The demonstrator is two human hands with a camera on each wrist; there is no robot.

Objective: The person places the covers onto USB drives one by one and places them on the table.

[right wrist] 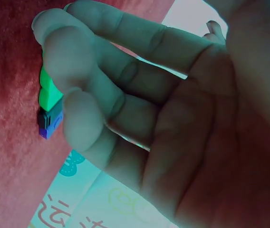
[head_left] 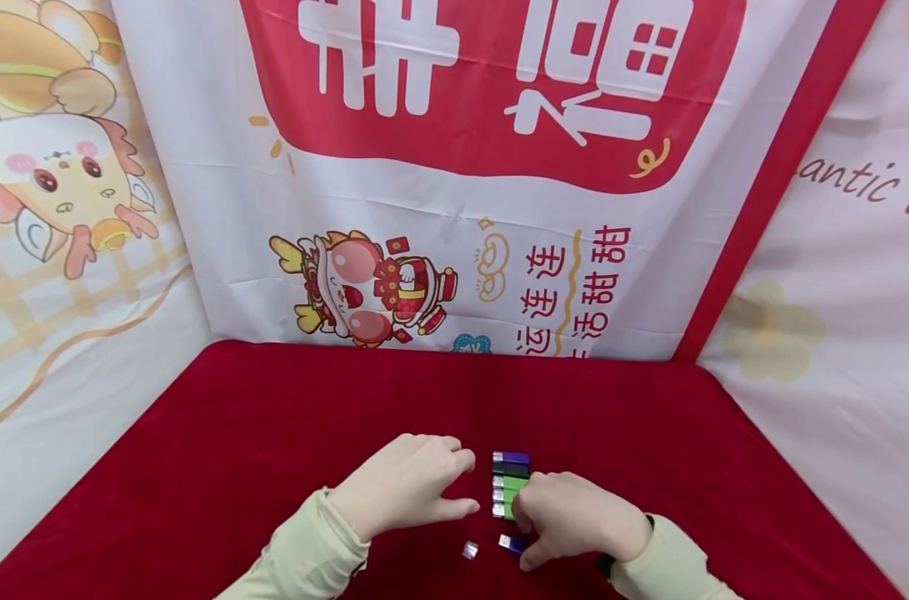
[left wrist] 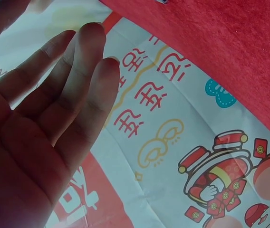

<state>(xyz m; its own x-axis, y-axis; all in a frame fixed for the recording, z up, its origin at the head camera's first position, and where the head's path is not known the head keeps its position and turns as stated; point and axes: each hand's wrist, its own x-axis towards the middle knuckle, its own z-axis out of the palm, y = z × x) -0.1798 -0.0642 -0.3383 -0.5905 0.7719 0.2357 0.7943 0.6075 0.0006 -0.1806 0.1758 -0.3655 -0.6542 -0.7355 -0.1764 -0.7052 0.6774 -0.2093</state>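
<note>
Several small flat sticks with silver ends, shaped like USB sticks, lie side by side in a row: a purple stick [head_left: 516, 458] at the far end, a black stick [head_left: 514, 470], then green sticks [head_left: 511, 495]. Nearer to me, a blue stick [head_left: 510, 543] shows its silver end, with its other end hidden between my right hand's [head_left: 577, 518] thumb and fingers. That hand's curled fingers [right wrist: 80, 121] cover part of the row in the right wrist view. My left hand [head_left: 409, 483] hovers left of the row, fingers loosely bent and holding nothing; the left wrist view shows its bare palm [left wrist: 18, 156].
A small silver piece [head_left: 470, 550] lies on the red cloth [head_left: 289, 417] left of the blue stick. Behind the table hangs a printed white and red banner [head_left: 439, 200], with patterned cloth [head_left: 72, 250] on the left and more printed cloth [head_left: 829, 358] on the right.
</note>
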